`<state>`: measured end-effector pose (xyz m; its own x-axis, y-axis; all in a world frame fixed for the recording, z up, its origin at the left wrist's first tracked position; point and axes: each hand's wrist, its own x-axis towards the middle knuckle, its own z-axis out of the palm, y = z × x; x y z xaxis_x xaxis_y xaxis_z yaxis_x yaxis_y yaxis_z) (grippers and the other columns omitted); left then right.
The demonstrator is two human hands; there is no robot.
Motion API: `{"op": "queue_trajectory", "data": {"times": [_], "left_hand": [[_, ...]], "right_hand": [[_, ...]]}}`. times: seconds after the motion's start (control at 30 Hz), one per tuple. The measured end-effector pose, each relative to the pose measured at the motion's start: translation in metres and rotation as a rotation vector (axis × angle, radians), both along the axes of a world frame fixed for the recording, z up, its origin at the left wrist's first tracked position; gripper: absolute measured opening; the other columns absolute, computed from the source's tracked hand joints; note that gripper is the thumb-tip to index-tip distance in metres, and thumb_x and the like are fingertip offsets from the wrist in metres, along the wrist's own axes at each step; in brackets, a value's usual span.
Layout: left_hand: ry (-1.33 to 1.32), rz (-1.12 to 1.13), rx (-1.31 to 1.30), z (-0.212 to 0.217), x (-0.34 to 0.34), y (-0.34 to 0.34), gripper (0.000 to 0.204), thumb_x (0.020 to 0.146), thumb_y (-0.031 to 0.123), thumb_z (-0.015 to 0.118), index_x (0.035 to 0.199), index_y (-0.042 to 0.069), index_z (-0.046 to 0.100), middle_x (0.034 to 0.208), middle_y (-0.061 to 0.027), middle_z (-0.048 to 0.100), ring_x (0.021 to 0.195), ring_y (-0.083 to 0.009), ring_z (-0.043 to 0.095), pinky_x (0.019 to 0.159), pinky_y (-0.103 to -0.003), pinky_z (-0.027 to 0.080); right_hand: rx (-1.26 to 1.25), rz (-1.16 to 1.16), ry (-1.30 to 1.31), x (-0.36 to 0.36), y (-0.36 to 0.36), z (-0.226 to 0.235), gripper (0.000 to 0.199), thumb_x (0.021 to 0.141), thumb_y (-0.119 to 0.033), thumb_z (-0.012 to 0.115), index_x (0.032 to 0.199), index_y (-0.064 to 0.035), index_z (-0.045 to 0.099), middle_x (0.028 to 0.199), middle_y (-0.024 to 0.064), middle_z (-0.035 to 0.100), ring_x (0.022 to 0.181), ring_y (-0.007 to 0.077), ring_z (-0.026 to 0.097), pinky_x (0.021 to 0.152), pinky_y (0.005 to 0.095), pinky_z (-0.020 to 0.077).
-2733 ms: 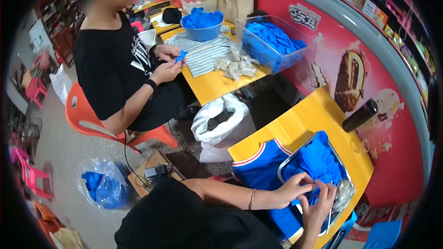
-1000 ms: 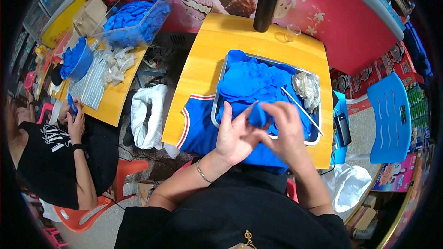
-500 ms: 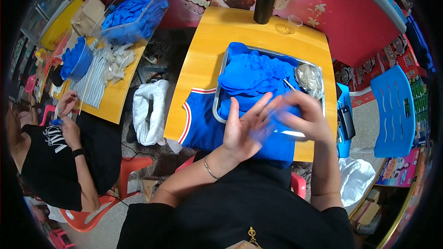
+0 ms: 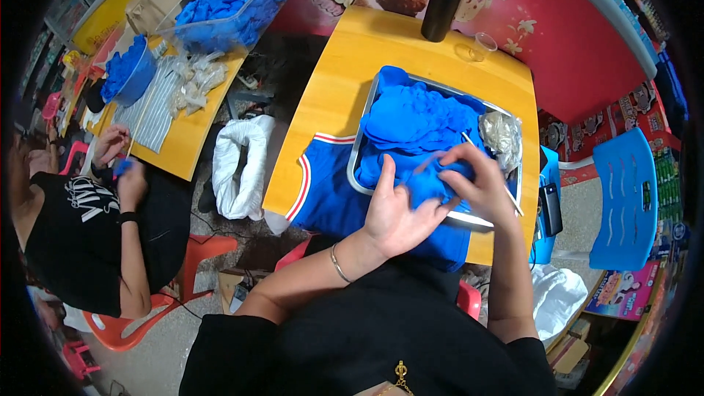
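Note:
My left hand (image 4: 402,221) is turned palm up, thumb raised and fingers stretched toward the right, nothing gripped in it. Beside it my right hand (image 4: 484,189) pinches a thin blue piece (image 4: 438,185), apparently cloth, blurred by motion over the left fingers. Under both hands lies a metal tray (image 4: 355,169) with a heap of flat, rounded blue pieces (image 4: 418,114). A crumpled clear plastic bag (image 4: 501,138) sits at the tray's right end, near a thin stick (image 4: 467,139). A blue garment (image 4: 326,183) with red-and-white trim is spread at the tray's left.
A black bottle (image 4: 444,4) and a clear cup (image 4: 484,45) stand at the yellow table's (image 4: 337,66) back. A white sack (image 4: 238,169) is left of it, a blue chair (image 4: 623,198) right. Another person sits at a side table with a blue-filled bin (image 4: 282,0).
My left fingers have spread a little and turned, and my right hand has drawn back slightly with the blue piece. The whole view has shifted a bit.

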<state>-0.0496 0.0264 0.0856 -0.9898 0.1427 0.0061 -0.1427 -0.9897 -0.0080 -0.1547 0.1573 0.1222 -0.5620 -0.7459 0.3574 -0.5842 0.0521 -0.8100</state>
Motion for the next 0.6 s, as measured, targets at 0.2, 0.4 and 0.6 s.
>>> {"op": "queue_trajectory", "data": {"times": [0.2,0.4,0.6], "left_hand": [[0.007,0.006,-0.092,-0.009,0.003,-0.002,0.044,0.095,0.033,0.042,0.130,0.008,0.035,0.132,-0.0086,0.043,0.125,-0.0229,0.040,0.108,-0.040,0.029],[-0.148,0.136,-0.491,-0.020,0.004,-0.003,0.030,0.095,0.016,0.046,0.123,0.008,0.044,0.119,-0.0065,0.054,0.112,-0.0176,0.051,0.098,-0.033,0.042],[-0.079,0.049,-0.106,-0.020,-0.001,-0.006,0.060,0.096,0.049,0.021,0.135,0.006,0.033,0.139,-0.0165,0.035,0.127,-0.0278,0.038,0.106,-0.038,0.029]], "right_hand": [[0.066,-0.310,-0.112,0.011,-0.005,-0.006,0.019,0.083,-0.005,0.061,0.100,-0.0004,0.053,0.093,0.0084,0.059,0.083,0.0157,0.059,0.064,0.0266,0.0494],[0.165,-0.303,-0.094,0.019,-0.009,0.000,0.024,0.082,-0.005,0.061,0.104,0.0002,0.056,0.101,0.0111,0.060,0.091,0.0186,0.059,0.068,0.0272,0.0480],[-0.782,0.622,-0.933,0.026,0.017,0.002,0.021,0.083,-0.011,0.062,0.099,-0.0051,0.049,0.083,0.0174,0.060,0.073,0.0157,0.061,0.058,0.0269,0.0510]]}}
